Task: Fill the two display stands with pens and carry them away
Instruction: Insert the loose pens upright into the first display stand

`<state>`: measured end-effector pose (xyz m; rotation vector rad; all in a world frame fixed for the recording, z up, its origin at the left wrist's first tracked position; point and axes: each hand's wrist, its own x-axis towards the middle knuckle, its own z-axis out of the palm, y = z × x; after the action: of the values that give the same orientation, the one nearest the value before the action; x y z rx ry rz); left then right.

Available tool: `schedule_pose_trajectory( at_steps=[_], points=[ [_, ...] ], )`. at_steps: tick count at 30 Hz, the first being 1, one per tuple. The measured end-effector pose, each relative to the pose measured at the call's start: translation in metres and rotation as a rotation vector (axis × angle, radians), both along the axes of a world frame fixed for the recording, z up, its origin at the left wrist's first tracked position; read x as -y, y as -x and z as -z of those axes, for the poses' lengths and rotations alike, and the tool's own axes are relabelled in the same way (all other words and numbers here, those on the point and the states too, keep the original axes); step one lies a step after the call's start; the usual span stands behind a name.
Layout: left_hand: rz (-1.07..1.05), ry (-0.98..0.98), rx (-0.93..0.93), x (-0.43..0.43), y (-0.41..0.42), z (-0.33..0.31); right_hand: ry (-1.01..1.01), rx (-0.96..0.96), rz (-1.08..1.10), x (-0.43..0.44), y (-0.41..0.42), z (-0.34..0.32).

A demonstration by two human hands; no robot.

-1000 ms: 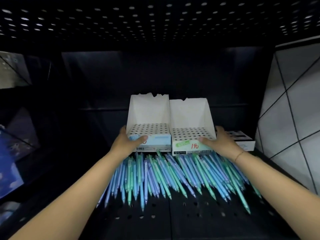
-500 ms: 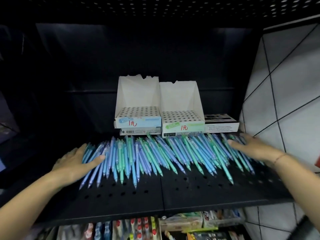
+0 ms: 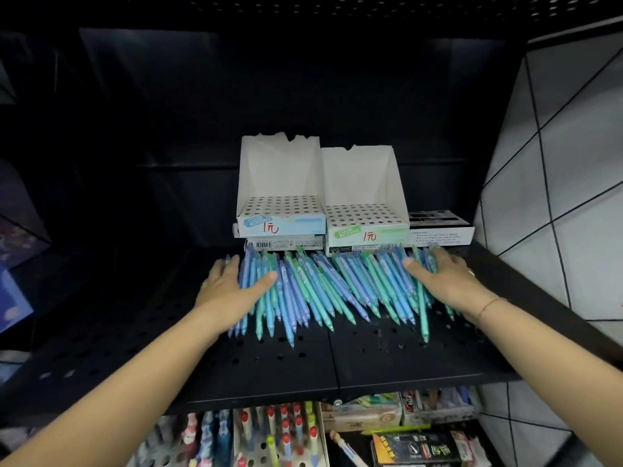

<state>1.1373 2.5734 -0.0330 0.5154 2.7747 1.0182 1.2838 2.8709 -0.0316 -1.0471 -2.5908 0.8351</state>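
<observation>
Dozens of blue and green pens (image 3: 323, 288) lie loose in a fanned heap on a black perforated shelf (image 3: 337, 362), their ends pointing back towards the stands. The left hand (image 3: 232, 288) lies palm down on the heap's left edge, its grip wide, with straight fingers and the thumb stretched across the pens. The right hand (image 3: 445, 278) lies the same way on the right edge, its grip wide too, fingers flat over the barrels and holding none of them.

Just behind the heap, the blue-labelled display stand (image 3: 281, 203) rests on a flat box (image 3: 285, 244) with a barcode. The green-labelled display stand (image 3: 365, 214) stands on the shelf, touching the first one's right side. Each is white cardboard with a tall back flap and a grid of open holes, and each front bears a red handwritten price. A black-and-white box (image 3: 438, 227) lies against the green one's right side. Packed stationery shows, blurred, on the lower shelf (image 3: 286, 433), and a tiled wall (image 3: 556, 197) rises at the right.
</observation>
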Motion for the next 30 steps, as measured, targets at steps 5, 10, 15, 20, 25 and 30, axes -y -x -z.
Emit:
schedule_pose_trajectory(
  at_steps=[5,10,15,20,25,30],
  points=[
    [0.008,-0.026,-0.009,-0.024,-0.009,-0.003,0.02,-0.01,-0.02,0.017,0.01,-0.003],
    [0.033,-0.015,-0.019,-0.044,-0.016,-0.002,0.021,-0.036,-0.011,0.032,0.021,-0.003],
    [0.003,-0.044,-0.007,-0.056,-0.017,-0.004,0.04,-0.077,0.009,0.041,0.028,-0.004],
    [-0.004,-0.136,0.043,-0.071,-0.022,-0.007,0.059,-0.094,0.018,0.051,0.033,-0.004],
    [-0.015,-0.183,0.077,-0.089,-0.026,-0.005,0.094,-0.14,0.053,0.054,0.037,-0.003],
    [-0.027,-0.173,0.076,-0.1,-0.025,-0.005,0.089,-0.171,0.06,0.056,0.038,0.0]
  ],
)
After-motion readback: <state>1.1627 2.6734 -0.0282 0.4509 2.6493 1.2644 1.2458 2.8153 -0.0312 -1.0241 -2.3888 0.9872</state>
